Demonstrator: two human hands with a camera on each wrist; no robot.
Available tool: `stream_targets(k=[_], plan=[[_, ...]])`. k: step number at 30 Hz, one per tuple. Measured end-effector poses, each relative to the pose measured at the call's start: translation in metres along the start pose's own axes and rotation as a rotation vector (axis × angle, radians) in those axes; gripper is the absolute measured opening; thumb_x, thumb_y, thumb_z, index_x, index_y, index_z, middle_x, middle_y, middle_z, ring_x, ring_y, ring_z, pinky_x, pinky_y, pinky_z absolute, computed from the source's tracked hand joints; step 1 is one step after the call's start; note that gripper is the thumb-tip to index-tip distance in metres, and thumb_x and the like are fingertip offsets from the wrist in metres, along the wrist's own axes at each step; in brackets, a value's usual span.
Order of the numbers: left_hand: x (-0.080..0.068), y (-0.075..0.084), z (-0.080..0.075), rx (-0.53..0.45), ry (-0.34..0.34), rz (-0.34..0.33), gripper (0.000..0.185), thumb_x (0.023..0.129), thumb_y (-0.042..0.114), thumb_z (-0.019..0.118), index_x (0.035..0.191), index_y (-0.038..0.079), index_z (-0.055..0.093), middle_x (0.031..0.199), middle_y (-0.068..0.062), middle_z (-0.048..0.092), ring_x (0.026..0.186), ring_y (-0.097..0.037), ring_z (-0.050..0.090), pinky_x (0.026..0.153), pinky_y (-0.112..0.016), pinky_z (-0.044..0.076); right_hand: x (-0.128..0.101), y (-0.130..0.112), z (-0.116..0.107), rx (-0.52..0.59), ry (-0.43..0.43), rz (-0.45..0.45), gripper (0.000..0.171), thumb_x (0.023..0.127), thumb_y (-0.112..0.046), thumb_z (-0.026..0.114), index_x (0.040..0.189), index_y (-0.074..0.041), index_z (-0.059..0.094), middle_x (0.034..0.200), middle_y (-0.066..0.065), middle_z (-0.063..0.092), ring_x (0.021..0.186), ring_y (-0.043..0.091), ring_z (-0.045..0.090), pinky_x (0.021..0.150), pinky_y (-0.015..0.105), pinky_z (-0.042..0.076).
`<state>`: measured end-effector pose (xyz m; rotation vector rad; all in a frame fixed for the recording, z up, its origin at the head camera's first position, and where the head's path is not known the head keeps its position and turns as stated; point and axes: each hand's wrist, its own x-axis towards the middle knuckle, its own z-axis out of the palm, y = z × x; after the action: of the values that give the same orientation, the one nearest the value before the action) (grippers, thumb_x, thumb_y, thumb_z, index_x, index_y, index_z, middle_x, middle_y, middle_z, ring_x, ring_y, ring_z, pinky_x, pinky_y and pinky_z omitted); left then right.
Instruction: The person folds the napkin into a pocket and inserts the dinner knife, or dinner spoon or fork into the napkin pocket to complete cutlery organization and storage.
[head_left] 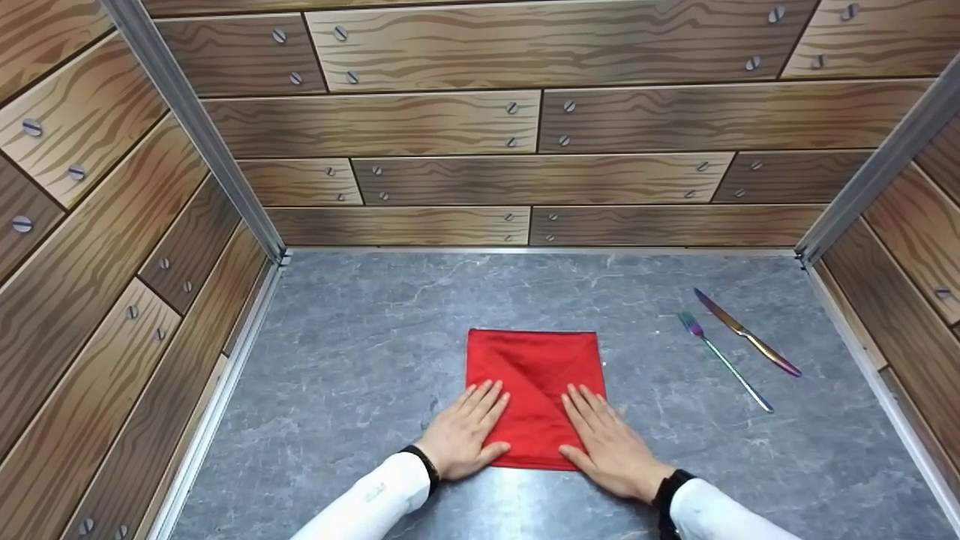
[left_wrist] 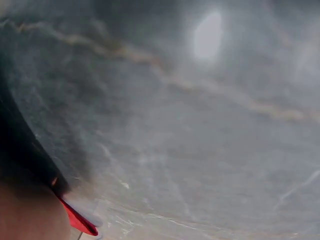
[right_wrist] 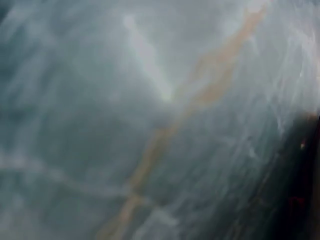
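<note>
A red cloth napkin [head_left: 536, 367], folded to a rough rectangle with a diagonal crease, lies flat on the grey marbled table. On its left edge rests my left hand [head_left: 465, 431], fingers straight and spread over the fabric. My right hand [head_left: 611, 442] lies likewise on the right edge, its fingers extended. In the left wrist view only a corner of the red napkin [left_wrist: 80, 222] shows beside the blurred hand [left_wrist: 30, 215]. The right wrist view holds mostly blurred tabletop.
To the right of the napkin lie a rainbow-tinted fork [head_left: 724, 362] and a knife [head_left: 746, 332], both slanted. Wood-patterned walls [head_left: 442, 124] enclose the table [head_left: 360, 315] at the back and both sides, with metal strips along the edges.
</note>
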<state>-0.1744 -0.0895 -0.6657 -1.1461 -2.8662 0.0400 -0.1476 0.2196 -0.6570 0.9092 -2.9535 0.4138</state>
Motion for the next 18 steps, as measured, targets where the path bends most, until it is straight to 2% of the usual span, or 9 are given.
stream_targets(k=[2, 6, 11, 14, 18], plan=[[0.001, 0.0, -0.001, -0.01, -0.006, 0.001, 0.078, 0.106, 0.064, 0.021, 0.164, 0.012, 0.026, 0.171, -0.008, 0.028, 0.16, -0.026, 0.023, 0.131, -0.041, 0.024, 0.0, 0.0, 0.0, -0.002, 0.007, -0.004, 0.075, 0.105, -0.05, 0.051, 0.159, -0.001, 0.034, 0.168, 0.017, 0.031, 0.156, 0.038, 0.029, 0.129, 0.022, -0.01], [0.003, -0.002, -0.011, -0.048, -0.037, 0.007, 0.078, 0.106, 0.064, 0.023, 0.164, 0.011, 0.027, 0.171, -0.009, 0.028, 0.16, -0.027, 0.024, 0.13, -0.043, 0.024, 0.001, -0.004, -0.004, 0.006, -0.015, 0.03, 0.075, 0.105, -0.051, 0.05, 0.16, -0.003, 0.032, 0.169, 0.015, 0.029, 0.158, 0.035, 0.026, 0.131, 0.033, 0.005], [0.016, -0.011, -0.029, -0.077, -0.065, -0.034, 0.076, 0.107, 0.061, 0.027, 0.164, 0.011, 0.026, 0.172, -0.008, 0.025, 0.161, -0.026, 0.021, 0.132, -0.046, 0.02, -0.001, -0.02, -0.016, 0.031, -0.083, 0.139, 0.077, 0.105, -0.055, 0.046, 0.162, -0.006, 0.029, 0.172, 0.012, 0.024, 0.16, 0.032, 0.019, 0.13, 0.046, 0.019], [0.029, -0.022, -0.038, -0.089, -0.074, -0.087, 0.075, 0.107, 0.06, 0.028, 0.164, 0.011, 0.025, 0.172, -0.008, 0.023, 0.161, -0.027, 0.019, 0.132, -0.046, 0.018, -0.005, -0.035, -0.026, 0.047, -0.094, 0.207, 0.075, 0.105, -0.054, 0.047, 0.158, -0.001, 0.037, 0.168, 0.017, 0.032, 0.158, 0.036, 0.026, 0.128, 0.051, 0.026], [0.046, -0.037, -0.041, -0.107, -0.058, -0.15, 0.074, 0.107, 0.059, 0.03, 0.163, 0.01, 0.029, 0.171, -0.01, 0.027, 0.16, -0.028, 0.022, 0.132, -0.046, 0.02, -0.012, -0.051, -0.035, 0.062, -0.078, 0.276, 0.071, 0.105, -0.052, 0.049, 0.148, 0.005, 0.051, 0.157, 0.022, 0.048, 0.148, 0.041, 0.041, 0.122, 0.056, 0.035]])
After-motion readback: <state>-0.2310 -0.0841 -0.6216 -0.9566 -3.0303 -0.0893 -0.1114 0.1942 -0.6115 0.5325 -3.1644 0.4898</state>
